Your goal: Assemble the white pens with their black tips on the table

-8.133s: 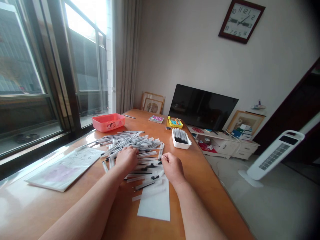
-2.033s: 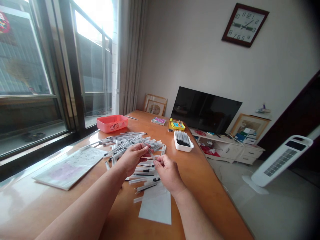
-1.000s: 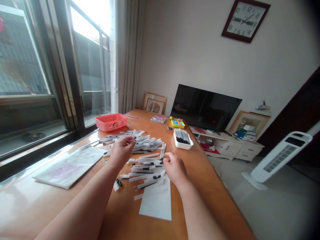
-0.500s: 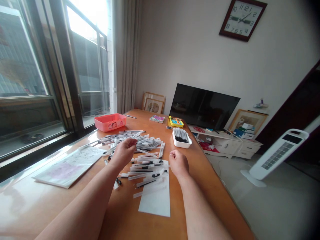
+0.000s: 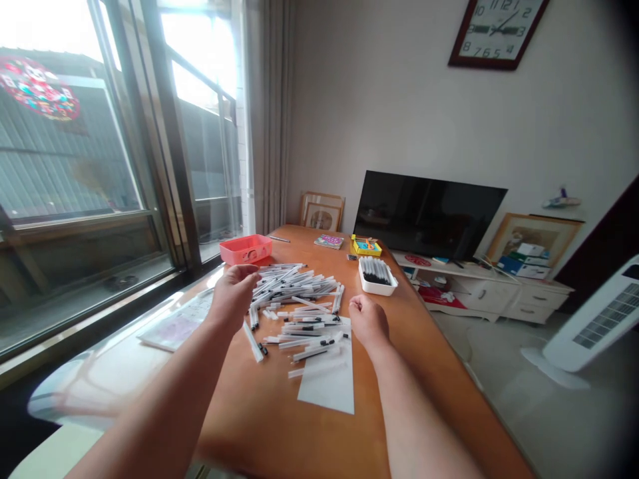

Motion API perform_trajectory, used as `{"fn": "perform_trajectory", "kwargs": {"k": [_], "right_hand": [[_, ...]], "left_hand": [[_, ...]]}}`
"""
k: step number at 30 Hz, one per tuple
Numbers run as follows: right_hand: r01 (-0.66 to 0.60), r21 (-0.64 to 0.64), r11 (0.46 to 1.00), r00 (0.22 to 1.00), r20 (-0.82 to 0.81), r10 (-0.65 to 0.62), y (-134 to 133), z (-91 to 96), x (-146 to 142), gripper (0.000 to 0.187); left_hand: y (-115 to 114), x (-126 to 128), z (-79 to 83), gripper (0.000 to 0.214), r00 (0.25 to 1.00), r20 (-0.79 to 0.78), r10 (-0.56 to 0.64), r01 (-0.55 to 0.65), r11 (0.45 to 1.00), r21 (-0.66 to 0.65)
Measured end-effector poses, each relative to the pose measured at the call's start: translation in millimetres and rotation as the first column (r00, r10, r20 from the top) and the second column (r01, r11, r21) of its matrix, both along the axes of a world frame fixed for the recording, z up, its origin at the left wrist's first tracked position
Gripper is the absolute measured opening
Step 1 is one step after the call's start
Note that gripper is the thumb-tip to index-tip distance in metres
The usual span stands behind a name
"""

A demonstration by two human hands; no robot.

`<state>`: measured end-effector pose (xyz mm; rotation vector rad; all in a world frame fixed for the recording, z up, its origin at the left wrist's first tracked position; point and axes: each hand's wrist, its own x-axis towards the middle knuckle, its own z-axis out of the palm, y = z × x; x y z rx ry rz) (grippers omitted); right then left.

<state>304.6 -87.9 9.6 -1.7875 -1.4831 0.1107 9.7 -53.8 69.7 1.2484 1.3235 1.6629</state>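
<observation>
My left hand (image 5: 233, 296) is raised at the left edge of a heap of clear pens (image 5: 294, 285) with black parts. Its thumb and fingers are pinched together; whatever lies between them is too small to make out. On the right, my right hand (image 5: 370, 322) is closed just above the table, beside a white sheet of paper (image 5: 327, 386). Its curled fingers hide anything inside. Loose pen parts and small black caps lie across the top of the sheet. Beyond my right hand stands a white tray (image 5: 379, 289) filled with pens, their black ends toward me.
A pink box (image 5: 245, 251) stands behind the heap, and a paper booklet (image 5: 174, 322) lies by the window. Farther back are a colourful booklet (image 5: 328, 241) and a yellow box (image 5: 367, 246). The wooden table's right edge (image 5: 449, 359) drops to the floor.
The view has turned, so the table's things sit farther right. My left hand has moved left, from over the pen heap to its edge. My right hand stays closed near the sheet.
</observation>
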Motion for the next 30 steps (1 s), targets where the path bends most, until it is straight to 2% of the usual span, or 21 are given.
{"fn": "perform_trajectory", "kwargs": {"k": [2, 4, 6, 8, 10, 13, 16, 18, 20, 22, 23, 25, 27, 29, 30], "right_hand": [[-0.004, 0.006, 1.0, 1.0, -0.013, 0.004, 0, 0.4, 0, 0.019], [-0.008, 0.016, 1.0, 1.0, -0.025, 0.009, 0, 0.0, 0, 0.019], [-0.013, 0.032, 0.999, 0.999, -0.035, 0.014, 1, -1.2, -1, 0.019], [-0.016, 0.047, 0.999, 0.999, -0.045, 0.019, 2, -2.6, -2, 0.02], [-0.023, 0.06, 0.998, 0.998, -0.055, 0.026, 2, -3.7, -3, 0.02], [-0.033, 0.08, 0.996, 0.997, -0.062, 0.038, 2, -4.0, -3, 0.02], [-0.039, 0.087, 0.995, 0.997, -0.07, 0.045, 2, -3.6, -2, 0.019], [-0.039, 0.087, 0.995, 0.996, -0.074, 0.046, 2, -3.7, -2, 0.018], [-0.034, 0.091, 0.995, 0.996, -0.077, 0.041, 2, -4.0, -1, 0.018], [-0.036, 0.1, 0.994, 0.995, -0.084, 0.044, 2, -4.1, -1, 0.018], [-0.04, 0.107, 0.993, 0.995, -0.09, 0.05, 2, -4.2, -2, 0.018], [-0.059, 0.127, 0.99, 0.99, -0.116, 0.074, 2, -4.2, -6, 0.018], [-0.096, 0.147, 0.984, 0.978, -0.172, 0.121, 2, -4.3, -12, 0.019], [-0.16, 0.16, 0.974, 0.943, -0.266, 0.198, 1, -4.4, -21, 0.021], [-0.198, 0.164, 0.966, 0.913, -0.326, 0.243, 1, -4.2, -27, 0.023]], "left_hand": [[-8, -20, -13.0, 0.025, 0.983, -0.176, -0.054, 0.044, 0.997, -0.06], [-18, -39, -27.5, 0.012, 0.91, -0.395, -0.124, 0.096, 0.991, -0.09], [-31, -51, -39.1, 0.016, 0.724, -0.65, -0.23, 0.23, 0.969, -0.087], [-43, -56, -44.8, 0.03, 0.524, -0.804, -0.282, 0.327, 0.938, -0.117], [-54, -56, -43.8, 0.038, 0.372, -0.882, -0.291, 0.382, 0.914, -0.141], [-64, -50, -33.6, 0.039, 0.202, -0.942, -0.267, 0.399, 0.901, -0.17], [-67, -47, -22.4, 0.031, 0.072, -0.967, -0.245, 0.391, 0.899, -0.199], [-67, -48, -18.4, 0.024, 0.02, -0.971, -0.237, 0.405, 0.89, -0.208], [-65, -51, -17.9, 0.018, 0.015, -0.972, -0.234, 0.436, 0.877, -0.204], [-61, -54, -20.2, 0.017, 0.073, -0.967, -0.244, 0.461, 0.868, -0.184], [-59, -55, -22.1, 0.017, 0.127, -0.958, -0.256, 0.469, 0.867, -0.169], [-55, -53, -26.6, 0.021, 0.28, -0.91, -0.306, 0.462, 0.874, -0.152], [-50, -42, -30.7, 0.024, 0.475, -0.785, -0.398, 0.459, 0.873, -0.165], [-46, -26, -33.1, 0.027, 0.639, -0.556, -0.532, 0.52, 0.831, -0.198], [-44, -16, -33.7, 0.029, 0.688, -0.415, -0.595, 0.562, 0.799, -0.212]]}}
